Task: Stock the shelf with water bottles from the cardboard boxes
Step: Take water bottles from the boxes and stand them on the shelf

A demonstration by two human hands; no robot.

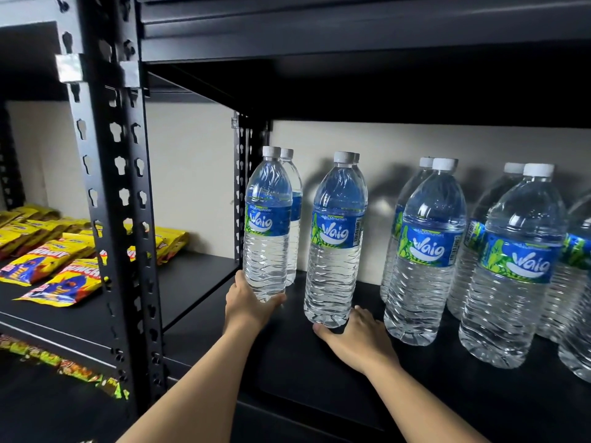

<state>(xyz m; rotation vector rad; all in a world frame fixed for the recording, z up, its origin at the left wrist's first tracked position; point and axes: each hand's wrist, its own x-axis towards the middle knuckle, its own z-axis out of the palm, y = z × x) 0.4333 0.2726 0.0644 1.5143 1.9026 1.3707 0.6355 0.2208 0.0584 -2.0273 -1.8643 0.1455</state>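
Several clear water bottles with blue labels and white caps stand upright on a black shelf [287, 353]. My left hand [248, 303] grips the base of the leftmost front bottle [267, 225], with another bottle right behind it. My right hand [355, 338] curls around the base of the second front bottle [335, 241], thumb in front and fingers behind. More bottles [425, 251] stand in rows to the right. No cardboard box is in view.
A black perforated upright [108, 193] divides this bay from the left bay, where yellow snack packets [48, 260] lie flat. More packets [64, 366] lie on the lower left shelf. A dark shelf [351, 33] hangs close above the bottle caps.
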